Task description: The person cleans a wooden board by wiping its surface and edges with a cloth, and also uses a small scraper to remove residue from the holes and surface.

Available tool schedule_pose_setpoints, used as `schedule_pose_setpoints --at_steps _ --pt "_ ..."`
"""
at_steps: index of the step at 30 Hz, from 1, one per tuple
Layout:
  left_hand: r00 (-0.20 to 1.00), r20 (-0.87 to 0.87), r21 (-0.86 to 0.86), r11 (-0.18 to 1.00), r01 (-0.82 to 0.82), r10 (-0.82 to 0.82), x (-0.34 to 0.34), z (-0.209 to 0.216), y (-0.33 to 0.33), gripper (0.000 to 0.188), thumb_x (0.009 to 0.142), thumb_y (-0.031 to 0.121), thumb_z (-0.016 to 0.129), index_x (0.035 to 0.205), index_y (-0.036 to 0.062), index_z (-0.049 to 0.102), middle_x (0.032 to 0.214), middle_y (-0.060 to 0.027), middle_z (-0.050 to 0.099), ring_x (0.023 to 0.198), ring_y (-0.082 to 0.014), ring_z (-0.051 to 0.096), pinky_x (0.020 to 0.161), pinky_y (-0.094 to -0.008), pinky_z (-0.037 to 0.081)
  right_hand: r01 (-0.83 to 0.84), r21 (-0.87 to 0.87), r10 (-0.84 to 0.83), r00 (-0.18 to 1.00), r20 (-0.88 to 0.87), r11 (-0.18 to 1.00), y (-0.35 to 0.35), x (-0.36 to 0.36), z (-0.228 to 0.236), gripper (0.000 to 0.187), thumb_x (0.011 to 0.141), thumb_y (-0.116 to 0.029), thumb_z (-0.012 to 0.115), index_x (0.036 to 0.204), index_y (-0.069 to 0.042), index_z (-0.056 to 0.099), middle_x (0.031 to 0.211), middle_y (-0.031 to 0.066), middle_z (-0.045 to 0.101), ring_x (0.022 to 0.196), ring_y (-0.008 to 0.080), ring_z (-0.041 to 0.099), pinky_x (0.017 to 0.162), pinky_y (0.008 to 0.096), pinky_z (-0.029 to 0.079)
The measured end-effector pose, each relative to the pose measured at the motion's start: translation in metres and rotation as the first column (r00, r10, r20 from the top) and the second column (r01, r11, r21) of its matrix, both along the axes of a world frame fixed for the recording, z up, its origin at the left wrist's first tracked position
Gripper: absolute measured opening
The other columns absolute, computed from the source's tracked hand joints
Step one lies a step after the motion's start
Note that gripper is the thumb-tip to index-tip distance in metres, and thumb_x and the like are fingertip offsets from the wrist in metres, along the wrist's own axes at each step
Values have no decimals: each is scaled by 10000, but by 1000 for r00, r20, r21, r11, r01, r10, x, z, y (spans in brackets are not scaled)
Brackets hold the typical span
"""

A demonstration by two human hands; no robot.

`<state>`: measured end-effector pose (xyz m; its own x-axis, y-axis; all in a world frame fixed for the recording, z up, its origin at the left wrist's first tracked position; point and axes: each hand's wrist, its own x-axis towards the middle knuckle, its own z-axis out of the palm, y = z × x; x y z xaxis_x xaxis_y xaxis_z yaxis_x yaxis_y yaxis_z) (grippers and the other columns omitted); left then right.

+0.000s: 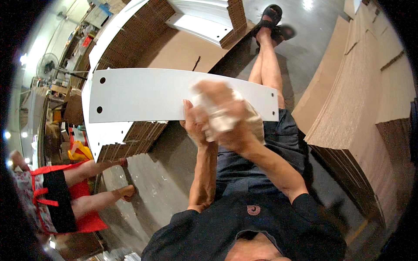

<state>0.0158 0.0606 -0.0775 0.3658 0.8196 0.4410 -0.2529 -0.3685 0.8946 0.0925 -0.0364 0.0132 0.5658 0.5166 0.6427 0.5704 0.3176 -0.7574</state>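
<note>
A long white panel [139, 93] with dark holes near both ends lies crosswise in front of me. My left hand [196, 124] grips its near edge, thumb up against the white face. Motion blurs my right hand [233, 115], which is closed round a bunched off-white cloth [254, 116]. The cloth presses on or hovers just over the panel's right half; I cannot tell which. Part of it hangs down over the near edge. The fingers under the panel are hidden.
Stacked white panels with brown edges [130, 141] stand below and beyond the panel. Tall stacks of brown board [335, 91] rise on the right. At left are another person in a red apron [93, 222] and a standing fan [47, 65]. Grey concrete floor [148, 187] shows between.
</note>
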Motion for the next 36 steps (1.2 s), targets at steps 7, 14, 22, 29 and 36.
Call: schedule_pose_setpoints --at_steps 7,14,22,29,36 --pt "859 483 -739 605 297 167 -2 81 -22 499 999 354 557 1382 48 462 1325 -111 535 1293 -299 476 1097 -531 373 339 -112 -265 869 418 934 -37 21 -59 341 883 -126 660 1216 -56 641 1215 185 622 1205 352 551 1090 490 407" --pt "869 425 -734 659 165 255 -35 67 5 569 982 304 577 1453 59 373 1395 -130 482 1345 -315 429 1135 -533 336 343 -684 -561 819 -117 644 -158 97 -156 366 977 -203 599 1294 -22 621 1224 181 664 1085 280 647 970 399 489" --pt "845 457 -729 661 177 278 -40 58 12 620 958 333 589 1463 65 348 1408 -144 467 1360 -332 413 1139 -545 319 381 -22 -191 413 -890 924 -185 81 -136 394 989 -197 579 1321 14 554 1157 128 639 1005 194 647 850 309 552" --pt "886 411 -702 695 156 216 -30 47 -5 555 966 373 589 1397 61 431 1328 -111 525 1274 -314 477 1077 -514 391 174 -129 -216 832 -512 976 -109 14 -45 376 969 -188 592 1302 -16 565 1096 147 680 898 213 684 787 344 575" --pt "853 518 -642 685 345 55 -37 37 -1 512 984 314 574 1399 40 449 1363 -132 533 1259 -335 507 1112 -517 373 86 -195 -3 921 389 977 -30 -17 -73 452 812 -121 668 1254 -40 611 1262 211 590 1223 380 539 1066 489 442"
